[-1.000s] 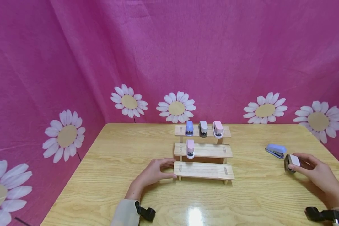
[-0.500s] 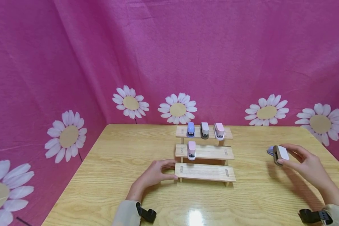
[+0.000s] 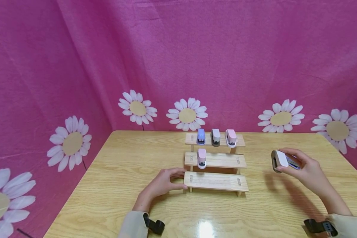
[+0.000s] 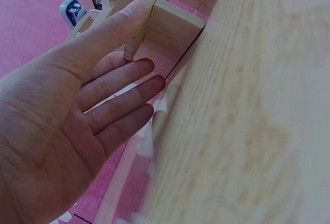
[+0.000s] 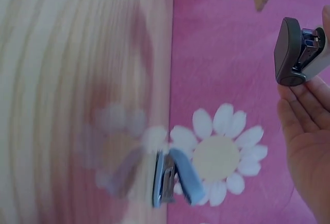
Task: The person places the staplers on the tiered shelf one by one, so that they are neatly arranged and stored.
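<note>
My right hand (image 3: 310, 173) holds a white stapler with a dark grey base (image 3: 281, 159) above the table, between thumb and fingers; its base (image 5: 290, 54) faces the right wrist camera. Partly hidden behind that hand, a blue stapler (image 5: 186, 176) lies on the table. My left hand (image 3: 160, 183) grips the left end of the lowest step of a three-step wooden stand (image 3: 215, 181), thumb at the front edge and index finger behind. On the top step stand a blue stapler (image 3: 201, 137), a white one (image 3: 215, 137) and a pink one (image 3: 231, 138). Another pink stapler (image 3: 201, 158) stands at the middle step's left.
The wooden table (image 3: 131, 152) reaches back to a magenta cloth (image 3: 226, 66) printed with white daisies. Table surface lies between the stand and my right hand. Both wrists wear black camera bands, and the sleeves are light.
My right hand has lifted the white stapler off the table and carried it left, passing in front of the blue stapler. My left hand keeps its place at the stand.
</note>
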### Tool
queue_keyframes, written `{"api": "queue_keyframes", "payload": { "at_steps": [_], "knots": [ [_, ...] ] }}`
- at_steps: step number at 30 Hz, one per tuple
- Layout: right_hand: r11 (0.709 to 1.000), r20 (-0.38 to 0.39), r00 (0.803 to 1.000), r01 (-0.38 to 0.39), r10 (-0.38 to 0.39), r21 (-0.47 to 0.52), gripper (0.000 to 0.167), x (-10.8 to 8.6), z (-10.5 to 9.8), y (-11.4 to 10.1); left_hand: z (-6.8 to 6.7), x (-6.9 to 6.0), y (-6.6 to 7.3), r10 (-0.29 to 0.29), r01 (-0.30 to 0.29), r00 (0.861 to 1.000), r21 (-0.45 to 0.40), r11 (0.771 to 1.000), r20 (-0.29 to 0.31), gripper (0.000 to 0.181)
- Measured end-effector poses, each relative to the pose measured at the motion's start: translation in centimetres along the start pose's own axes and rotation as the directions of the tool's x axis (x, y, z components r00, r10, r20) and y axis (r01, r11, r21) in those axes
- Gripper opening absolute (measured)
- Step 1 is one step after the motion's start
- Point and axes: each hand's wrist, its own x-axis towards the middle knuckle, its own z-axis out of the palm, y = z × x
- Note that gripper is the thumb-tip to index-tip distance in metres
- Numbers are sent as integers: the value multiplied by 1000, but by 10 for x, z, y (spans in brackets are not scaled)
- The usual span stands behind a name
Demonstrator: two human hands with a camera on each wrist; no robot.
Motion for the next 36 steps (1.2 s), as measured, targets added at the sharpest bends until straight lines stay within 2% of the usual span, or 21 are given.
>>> {"api": "queue_keyframes", "payload": {
  "at_steps": [10,22,33,36],
  "knots": [
    [995,-2,995,98,-98,19,59,8,24,-23,0,1,-1,6,-6,1000,22,1000,3,62],
    [989,13,990,141,-142,33,58,17,60,-52,1,2,-2,10,-10,1000,5,1000,2,61],
    [980,51,979,194,-196,50,58,24,92,-64,1,1,-2,10,-10,1000,-5,1000,1,60],
    [982,54,981,185,-187,39,58,25,100,-69,1,1,-2,13,-13,1000,-5,1000,1,60]
  ]
}}
